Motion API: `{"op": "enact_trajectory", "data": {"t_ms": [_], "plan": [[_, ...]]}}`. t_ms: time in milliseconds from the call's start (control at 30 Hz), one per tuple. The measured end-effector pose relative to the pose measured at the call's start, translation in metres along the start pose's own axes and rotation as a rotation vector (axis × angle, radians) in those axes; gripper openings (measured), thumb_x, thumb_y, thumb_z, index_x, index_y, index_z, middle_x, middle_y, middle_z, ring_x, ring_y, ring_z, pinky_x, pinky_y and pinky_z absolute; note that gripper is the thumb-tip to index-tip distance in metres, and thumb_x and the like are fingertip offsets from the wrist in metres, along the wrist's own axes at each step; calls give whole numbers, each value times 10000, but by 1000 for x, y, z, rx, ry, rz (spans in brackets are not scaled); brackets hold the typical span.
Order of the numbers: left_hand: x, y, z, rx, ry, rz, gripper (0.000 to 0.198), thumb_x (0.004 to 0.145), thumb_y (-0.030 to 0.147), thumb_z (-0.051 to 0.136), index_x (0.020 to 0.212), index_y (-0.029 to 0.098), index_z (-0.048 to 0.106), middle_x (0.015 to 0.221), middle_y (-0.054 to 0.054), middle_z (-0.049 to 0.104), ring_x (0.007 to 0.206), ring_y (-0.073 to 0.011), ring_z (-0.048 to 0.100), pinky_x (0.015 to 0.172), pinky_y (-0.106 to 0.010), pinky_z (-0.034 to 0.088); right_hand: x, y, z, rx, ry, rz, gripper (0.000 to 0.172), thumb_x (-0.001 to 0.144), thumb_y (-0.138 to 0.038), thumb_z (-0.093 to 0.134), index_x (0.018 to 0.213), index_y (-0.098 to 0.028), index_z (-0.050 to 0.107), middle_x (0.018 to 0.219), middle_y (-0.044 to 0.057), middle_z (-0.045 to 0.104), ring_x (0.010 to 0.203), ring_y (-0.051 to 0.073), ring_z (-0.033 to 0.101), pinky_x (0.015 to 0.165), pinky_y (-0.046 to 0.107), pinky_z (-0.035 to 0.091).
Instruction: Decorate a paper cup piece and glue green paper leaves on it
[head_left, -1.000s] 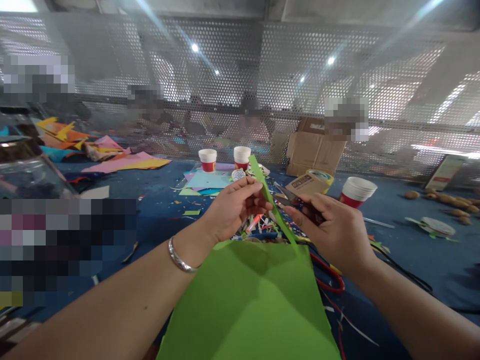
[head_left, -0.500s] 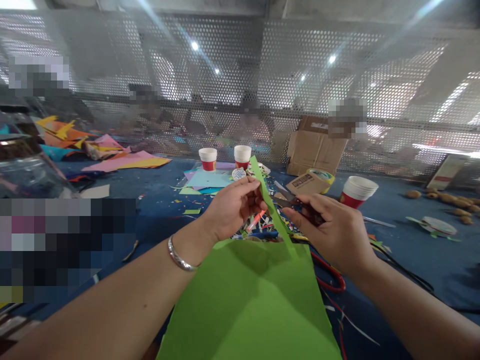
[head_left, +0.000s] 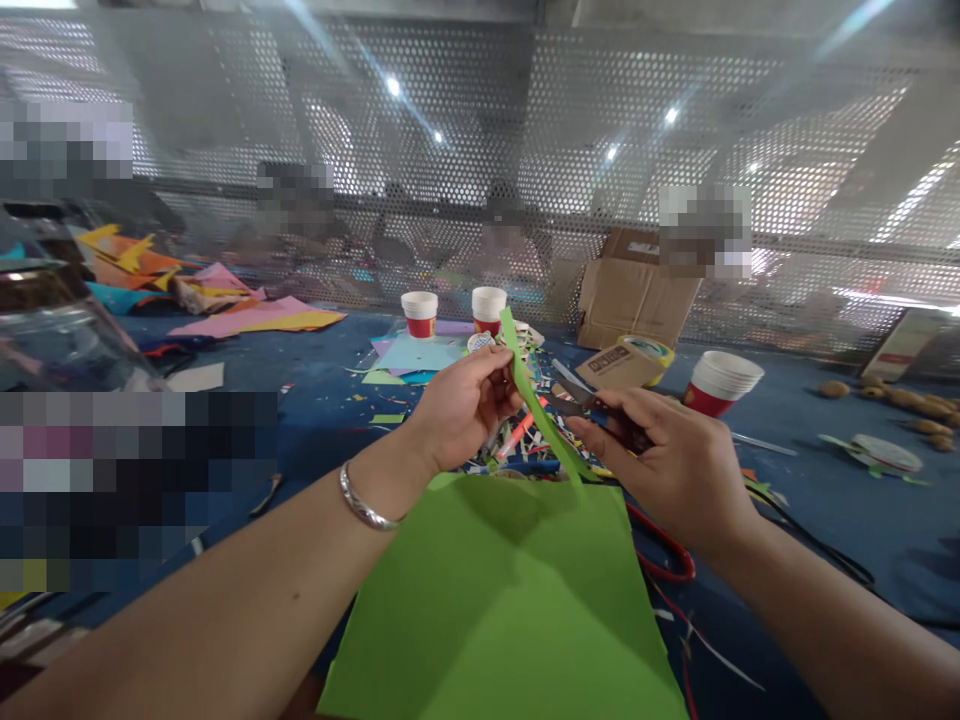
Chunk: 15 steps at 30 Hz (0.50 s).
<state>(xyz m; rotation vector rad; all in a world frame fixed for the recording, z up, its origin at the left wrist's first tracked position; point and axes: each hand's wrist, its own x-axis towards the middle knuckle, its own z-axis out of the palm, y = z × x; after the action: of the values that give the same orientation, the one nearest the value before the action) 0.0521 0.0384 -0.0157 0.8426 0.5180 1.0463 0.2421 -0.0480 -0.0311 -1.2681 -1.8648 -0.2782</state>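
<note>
My left hand (head_left: 469, 405), a silver bangle at its wrist, pinches a narrow green paper strip (head_left: 546, 425) close to its upper end. The strip slants down to the right, its lower end by the top edge of a large green paper sheet (head_left: 502, 590). In my right hand (head_left: 667, 450) is a pair of scissors (head_left: 574, 390); the blades point left towards the strip and stand apart. My fingers cover most of the scissors' handles. An orange-red marker (head_left: 520, 432) lies behind the strip among paper scraps.
Red-and-white paper cups (head_left: 724, 383) stand at right, with more cups (head_left: 419, 315) at the back. A cardboard box (head_left: 637, 300), a yellow tape roll (head_left: 651, 350) and a cardboard piece (head_left: 616, 367) lie beyond my right hand. Coloured paper (head_left: 259, 317) and a clear jar (head_left: 60, 330) are at left.
My left hand and the strip's upper part have shifted slightly left, away from the scissor blades. The strip now bends a little more. My right hand still holds the scissors.
</note>
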Motion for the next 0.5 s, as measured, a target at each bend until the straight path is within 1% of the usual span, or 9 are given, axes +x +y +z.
{"op": "enact_trajectory", "data": {"t_ms": [167,367,500], "plan": [[1,0,-1,9,-11,22,187,945,153,575,759,151,604,656,6,636,532,-63,562,524,-165,471,0,-1,-1,-19,2,-9,270,932,-394,701,1029,-144,726,713,-2,634,564,114,548,543,251,420],[-1,1,1,17,12,24,246,972,129,519,738,144,595,650,-7,637,512,-67,564,503,-166,471,-1,-1,-1,-37,9,-46,263,923,-386,712,990,-132,725,672,-15,602,571,114,558,544,242,422],[-1,0,1,17,11,35,246,983,111,501,759,141,597,656,1,632,524,-65,574,503,-159,477,-1,-1,0,-41,15,-47,289,923,-395,714,1005,-118,726,689,-7,616,574,112,560,546,239,425]]}}
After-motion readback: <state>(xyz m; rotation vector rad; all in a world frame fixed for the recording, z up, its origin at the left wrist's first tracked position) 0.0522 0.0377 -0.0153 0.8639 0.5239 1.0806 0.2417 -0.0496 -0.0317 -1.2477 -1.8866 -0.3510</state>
